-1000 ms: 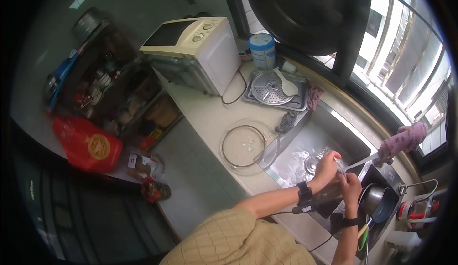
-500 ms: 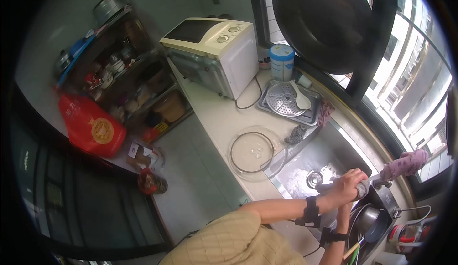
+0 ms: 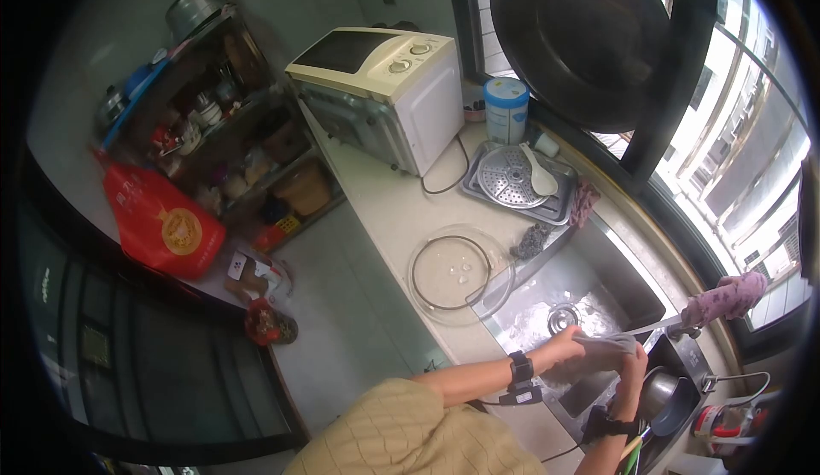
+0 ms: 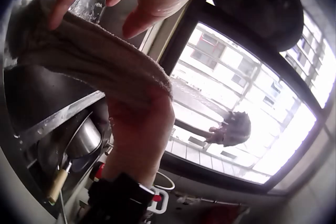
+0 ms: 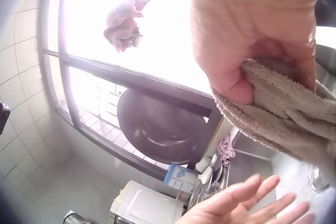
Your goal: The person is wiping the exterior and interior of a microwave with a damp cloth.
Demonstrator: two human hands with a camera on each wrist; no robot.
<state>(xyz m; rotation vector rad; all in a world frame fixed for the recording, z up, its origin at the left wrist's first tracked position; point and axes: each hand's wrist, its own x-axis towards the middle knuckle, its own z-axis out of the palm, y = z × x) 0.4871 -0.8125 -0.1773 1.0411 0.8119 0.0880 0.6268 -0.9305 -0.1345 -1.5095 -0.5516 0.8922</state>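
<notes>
OK, 1 gry cloth (image 3: 606, 354) in 1 R hand (image 3: 633, 366)

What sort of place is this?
Looks like a kitchen, probably a home one: there's a metal sink, a cream countertop oven with dials (maybe a microwave), and a large dark pan standing against the window frame.

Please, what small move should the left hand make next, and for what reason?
Probably the left hand should close on the other end of the cloth, so both hands could wring it. The right hand grips one end, while the left hand's fingers are spread, not curled round it, and the cloth is over the sink.
</notes>
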